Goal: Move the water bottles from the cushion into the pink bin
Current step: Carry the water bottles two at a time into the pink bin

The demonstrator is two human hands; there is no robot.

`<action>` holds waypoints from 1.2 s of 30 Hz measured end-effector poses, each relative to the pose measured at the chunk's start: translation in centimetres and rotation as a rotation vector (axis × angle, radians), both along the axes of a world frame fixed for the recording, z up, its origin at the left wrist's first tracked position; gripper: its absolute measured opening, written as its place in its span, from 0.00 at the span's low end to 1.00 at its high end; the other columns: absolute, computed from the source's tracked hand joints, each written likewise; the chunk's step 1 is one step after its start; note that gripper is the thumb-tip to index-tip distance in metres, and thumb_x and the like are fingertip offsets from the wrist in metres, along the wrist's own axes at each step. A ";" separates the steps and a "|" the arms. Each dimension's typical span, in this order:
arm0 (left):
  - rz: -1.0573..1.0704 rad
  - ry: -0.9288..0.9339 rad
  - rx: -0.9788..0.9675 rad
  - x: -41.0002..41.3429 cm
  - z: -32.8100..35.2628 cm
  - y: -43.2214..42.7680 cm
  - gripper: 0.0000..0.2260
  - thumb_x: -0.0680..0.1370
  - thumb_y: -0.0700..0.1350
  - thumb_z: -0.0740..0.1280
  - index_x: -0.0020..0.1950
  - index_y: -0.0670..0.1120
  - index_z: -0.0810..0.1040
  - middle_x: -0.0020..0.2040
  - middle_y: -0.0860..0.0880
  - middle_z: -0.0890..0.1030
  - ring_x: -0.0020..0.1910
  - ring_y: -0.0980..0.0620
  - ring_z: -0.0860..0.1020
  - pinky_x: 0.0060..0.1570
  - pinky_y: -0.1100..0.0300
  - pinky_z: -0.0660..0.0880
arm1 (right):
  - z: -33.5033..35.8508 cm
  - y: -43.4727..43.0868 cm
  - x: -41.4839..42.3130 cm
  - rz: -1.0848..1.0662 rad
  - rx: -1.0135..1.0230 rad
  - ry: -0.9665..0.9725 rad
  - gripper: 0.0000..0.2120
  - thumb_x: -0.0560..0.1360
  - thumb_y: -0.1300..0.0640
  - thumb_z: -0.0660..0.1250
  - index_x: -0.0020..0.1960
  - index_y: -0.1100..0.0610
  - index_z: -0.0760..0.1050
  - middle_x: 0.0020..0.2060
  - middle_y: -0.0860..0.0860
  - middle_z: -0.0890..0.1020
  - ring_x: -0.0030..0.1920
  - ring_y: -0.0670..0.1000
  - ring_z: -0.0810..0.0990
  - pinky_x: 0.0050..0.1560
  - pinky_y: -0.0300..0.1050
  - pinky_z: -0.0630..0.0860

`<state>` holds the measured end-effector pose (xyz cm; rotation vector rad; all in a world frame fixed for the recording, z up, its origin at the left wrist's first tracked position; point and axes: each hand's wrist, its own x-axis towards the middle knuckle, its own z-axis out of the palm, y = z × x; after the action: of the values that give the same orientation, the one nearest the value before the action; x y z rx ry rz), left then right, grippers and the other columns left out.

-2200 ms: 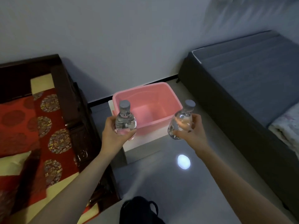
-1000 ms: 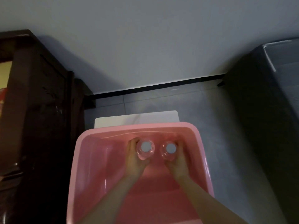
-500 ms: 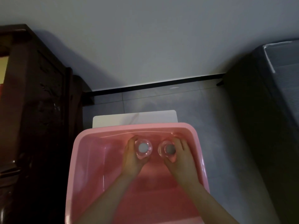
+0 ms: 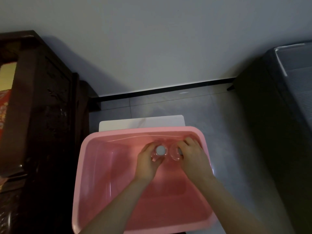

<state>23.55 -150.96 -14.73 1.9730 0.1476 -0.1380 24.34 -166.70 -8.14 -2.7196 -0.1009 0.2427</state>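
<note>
Your hands are down in the bin (image 4: 135,131), near its far wall. Your left hand (image 4: 146,163) grips the left bottle (image 4: 160,151), upright, cap up; your right hand (image 4: 194,157) curls round the right bottle (image 4: 174,153) just beside it. The bin sits on a white stand (image 4: 141,122).

Pretty sure this is somebody's home, looks like a bedroom or spare room. There's 1 piece of dark carved wooden furniture (image 4: 43,115) on the left with a bit of red patterned cushion (image 4: 3,108) showing, a grey mattress (image 4: 297,68) on a dark base on the right, grey floor tiles (image 4: 211,112), a plain wall (image 4: 152,39) and a black skirting board (image 4: 168,89).
</note>
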 end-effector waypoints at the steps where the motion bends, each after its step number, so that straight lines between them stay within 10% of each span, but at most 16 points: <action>1: -0.002 -0.013 0.014 0.0 0.0 -0.3 0.22 0.65 0.36 0.77 0.56 0.51 0.79 0.54 0.62 0.79 0.53 0.68 0.76 0.51 0.60 0.77 | 0.1 0.0 0.2 0.003 0.001 0.025 0.12 0.67 0.71 0.63 0.47 0.59 0.78 0.46 0.54 0.77 0.50 0.58 0.74 0.43 0.52 0.72; 6: -0.025 -0.027 0.035 -0.2 0.1 -0.5 0.24 0.65 0.35 0.76 0.58 0.47 0.78 0.55 0.59 0.78 0.53 0.63 0.76 0.55 0.59 0.75 | 0.8 -0.3 0.6 0.025 -0.011 0.118 0.14 0.70 0.68 0.61 0.54 0.58 0.76 0.54 0.54 0.75 0.58 0.57 0.71 0.54 0.50 0.71; 11: -0.193 0.054 0.161 0.2 1.4 0.2 0.31 0.62 0.39 0.79 0.63 0.44 0.74 0.61 0.50 0.76 0.61 0.46 0.74 0.56 0.66 0.64 | 2.2 -0.6 -0.5 -0.043 0.020 0.073 0.10 0.74 0.55 0.63 0.55 0.54 0.73 0.57 0.48 0.74 0.60 0.52 0.72 0.42 0.49 0.75; 17: -0.235 0.084 0.254 2.1 9.7 4.7 0.29 0.70 0.48 0.75 0.68 0.44 0.71 0.65 0.47 0.75 0.64 0.51 0.73 0.60 0.68 0.63 | 8.8 -2.3 1.1 -0.074 0.067 -0.150 0.17 0.73 0.55 0.67 0.60 0.60 0.76 0.59 0.56 0.77 0.61 0.59 0.74 0.53 0.51 0.74; 25: 0.199 -0.115 0.182 -1.0 22.3 15.1 0.18 0.76 0.47 0.69 0.65 0.46 0.75 0.62 0.51 0.78 0.62 0.55 0.75 0.62 0.64 0.67 | 17.1 3.5 3.0 0.080 0.142 -0.336 0.20 0.78 0.52 0.63 0.67 0.58 0.72 0.67 0.58 0.73 0.68 0.59 0.66 0.68 0.54 0.65; 36: 0.705 -0.240 0.296 -24.8 33.4 36.3 0.23 0.75 0.61 0.63 0.68 0.57 0.69 0.64 0.59 0.73 0.63 0.60 0.71 0.59 0.62 0.69 | 25.9 29.3 -6.8 0.590 0.237 -0.376 0.23 0.80 0.43 0.54 0.71 0.53 0.67 0.71 0.54 0.68 0.72 0.55 0.62 0.71 0.53 0.62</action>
<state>-1.26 -114.66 18.65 2.0911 0.7239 0.6047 17.49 -137.41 17.81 -2.4002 -0.9757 -0.1180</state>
